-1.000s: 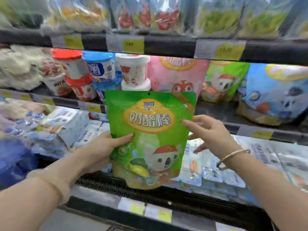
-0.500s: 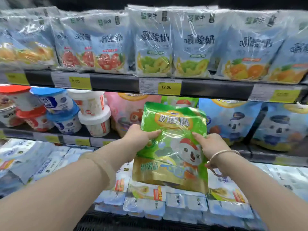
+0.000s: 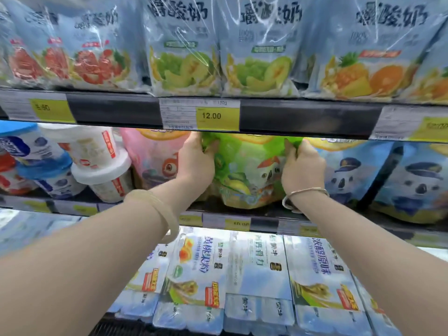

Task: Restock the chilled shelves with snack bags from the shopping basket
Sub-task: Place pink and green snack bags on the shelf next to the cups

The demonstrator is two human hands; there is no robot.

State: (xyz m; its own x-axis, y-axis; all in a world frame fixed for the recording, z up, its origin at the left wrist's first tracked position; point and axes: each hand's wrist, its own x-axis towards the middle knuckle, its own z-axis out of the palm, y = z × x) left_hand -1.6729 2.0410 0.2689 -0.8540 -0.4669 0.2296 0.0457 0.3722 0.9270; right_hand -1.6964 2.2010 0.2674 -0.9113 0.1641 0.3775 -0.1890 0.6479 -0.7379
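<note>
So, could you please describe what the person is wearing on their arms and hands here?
Both forearms are bare, with no sleeves or gloves in view. The left wrist carries a smooth, pale, translucent bangle, fairly thick and rounded. The right wrist carries a thin metallic bracelet that looks like an open cuff. No rings or watch are visible on the left hand or the right hand.

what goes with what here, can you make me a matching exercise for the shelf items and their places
Things:
1. green bag
2. pink bag
3. white tubs
4. melon bags

Places:
A. top shelf, above the 12.00 tag
B. middle shelf, far left
C. held between left hand and right hand
D. just left of the left hand

Pairs: 1-C, 2-D, 3-B, 4-A
</note>
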